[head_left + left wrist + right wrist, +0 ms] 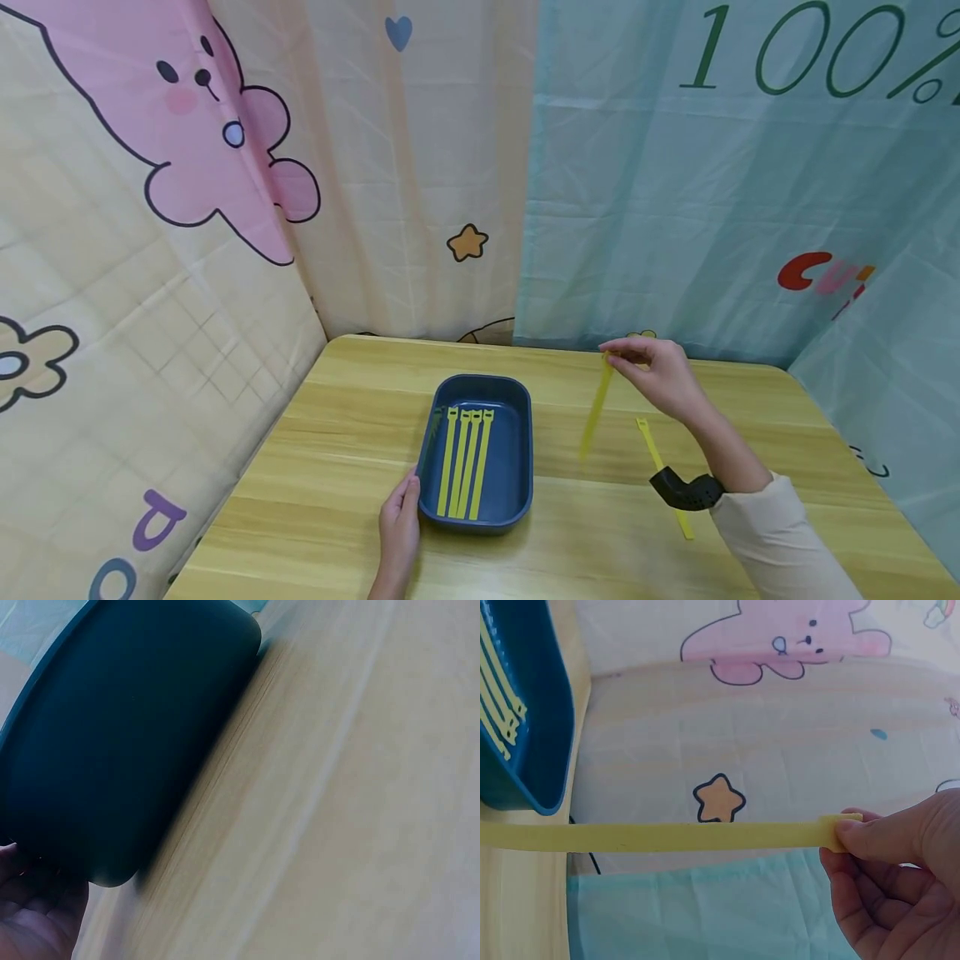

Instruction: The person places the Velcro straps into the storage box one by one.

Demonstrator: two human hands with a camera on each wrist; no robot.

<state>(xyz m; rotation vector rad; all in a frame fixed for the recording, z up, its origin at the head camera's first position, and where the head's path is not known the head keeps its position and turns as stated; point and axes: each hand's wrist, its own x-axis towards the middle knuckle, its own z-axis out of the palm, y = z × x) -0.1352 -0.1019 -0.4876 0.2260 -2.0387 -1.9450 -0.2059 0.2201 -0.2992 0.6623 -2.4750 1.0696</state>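
A dark blue tray point(508, 450) stands on the table, with several yellow cable ties point(463, 467) lying side by side in it, their slotted heads at the far end. At its near left corner my left hand point(399, 525) holds the tray's side; some of its fingers are hidden. My right hand point(660, 375) is raised right of the tray and pinches a yellow cable tie point(667, 837) by its head between thumb and fingers. The strip hangs down from it in the head view. Another yellow cable tie point(649, 443) lies on the table below the right forearm.
The wooden table point(300, 492) has rounded far corners and meets printed curtains point(420, 283) at the back and sides. A black wrist device point(684, 490) on the right arm covers part of the loose tie. A greenish patch shows on the tray's left inner wall.
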